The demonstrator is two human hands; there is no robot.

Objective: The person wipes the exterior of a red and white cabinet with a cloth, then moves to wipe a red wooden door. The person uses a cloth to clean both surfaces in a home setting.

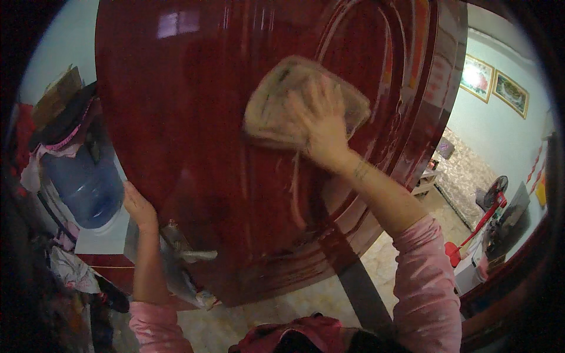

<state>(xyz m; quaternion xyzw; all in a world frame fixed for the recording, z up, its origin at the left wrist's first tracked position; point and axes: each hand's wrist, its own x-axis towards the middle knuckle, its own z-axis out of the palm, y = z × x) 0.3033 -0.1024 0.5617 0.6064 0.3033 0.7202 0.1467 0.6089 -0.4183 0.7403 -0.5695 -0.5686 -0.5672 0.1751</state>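
A glossy dark red wooden door (198, 132) with carved oval panel moulding fills the middle of the view. My right hand (324, 119) lies spread on a folded beige cloth (273, 106), pressing it flat against the door's face beside the moulding; hand and cloth are slightly blurred. My left hand (139, 207) is at the door's left edge, its fingertips partly hidden behind that edge, so its exact grip does not show. Both forearms reach up from pink sleeves.
Left of the door, a blue plastic water bottle (88, 189) and a dark hat with pink trim (66, 128) stand among clutter. Through the opening at right are framed pictures (510, 92), a red standing fan (494, 198) and a white cabinet (470, 273).
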